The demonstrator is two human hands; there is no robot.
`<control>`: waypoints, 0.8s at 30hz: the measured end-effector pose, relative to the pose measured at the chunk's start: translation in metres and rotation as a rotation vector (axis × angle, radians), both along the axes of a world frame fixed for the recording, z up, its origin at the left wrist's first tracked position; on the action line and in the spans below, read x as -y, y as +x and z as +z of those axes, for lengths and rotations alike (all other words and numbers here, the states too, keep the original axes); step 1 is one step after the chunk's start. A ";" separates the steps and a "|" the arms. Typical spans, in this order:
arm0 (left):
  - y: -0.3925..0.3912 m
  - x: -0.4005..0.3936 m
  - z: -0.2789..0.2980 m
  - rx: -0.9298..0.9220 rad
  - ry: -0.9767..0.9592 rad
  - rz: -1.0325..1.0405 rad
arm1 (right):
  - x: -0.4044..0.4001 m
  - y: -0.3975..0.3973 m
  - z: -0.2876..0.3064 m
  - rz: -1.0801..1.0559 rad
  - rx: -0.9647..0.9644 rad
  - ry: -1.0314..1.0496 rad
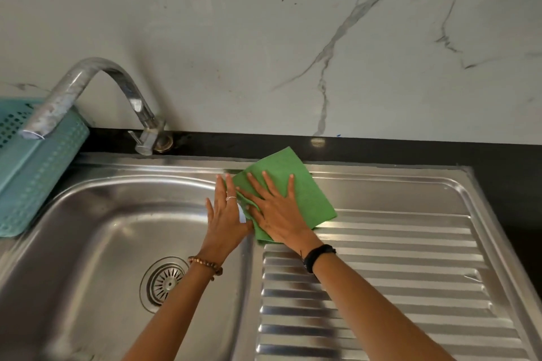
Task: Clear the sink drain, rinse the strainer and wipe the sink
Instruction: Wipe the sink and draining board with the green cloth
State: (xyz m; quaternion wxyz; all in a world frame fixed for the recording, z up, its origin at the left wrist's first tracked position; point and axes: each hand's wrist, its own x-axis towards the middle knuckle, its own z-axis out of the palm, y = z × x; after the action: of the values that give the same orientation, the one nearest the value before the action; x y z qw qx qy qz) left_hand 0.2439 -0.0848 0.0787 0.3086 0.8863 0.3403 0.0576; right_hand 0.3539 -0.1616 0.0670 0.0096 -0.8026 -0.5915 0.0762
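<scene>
A green cloth (305, 187) lies spread flat on the steel surface between the sink basin (96, 231) and the ribbed drainboard (381, 287). My right hand (275, 211) presses on the cloth with its fingers straight and spread. My left hand (225, 214) lies flat beside it at the basin's right rim, fingers straight, touching the cloth's left edge. The round metal strainer (164, 283) sits in the drain at the basin's bottom, partly hidden by my left wrist.
A curved metal tap (88, 88) arches over the basin's back left. A teal perforated basket (29, 167) stands at the left edge. A black counter strip (381, 149) and a marble wall (293, 38) run behind the sink.
</scene>
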 end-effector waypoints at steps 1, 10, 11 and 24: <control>0.007 0.007 0.002 -0.002 0.002 -0.033 | 0.009 0.005 0.000 -0.021 -0.012 0.005; 0.054 0.069 -0.007 -0.273 -0.009 -0.323 | 0.136 0.099 0.002 -0.351 -0.042 0.028; 0.055 0.069 -0.009 -0.289 0.004 -0.324 | 0.150 0.108 0.002 -0.406 -0.043 0.032; 0.056 0.070 -0.010 -0.309 0.080 -0.349 | 0.109 0.049 0.009 -0.609 -0.061 0.046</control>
State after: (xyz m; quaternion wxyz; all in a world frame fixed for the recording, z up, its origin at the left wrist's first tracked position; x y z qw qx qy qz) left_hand 0.3002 -0.1552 0.0683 0.2227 0.9416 0.2228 -0.1195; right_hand 0.4031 -0.2704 0.0759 0.0679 -0.9400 -0.3245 0.0807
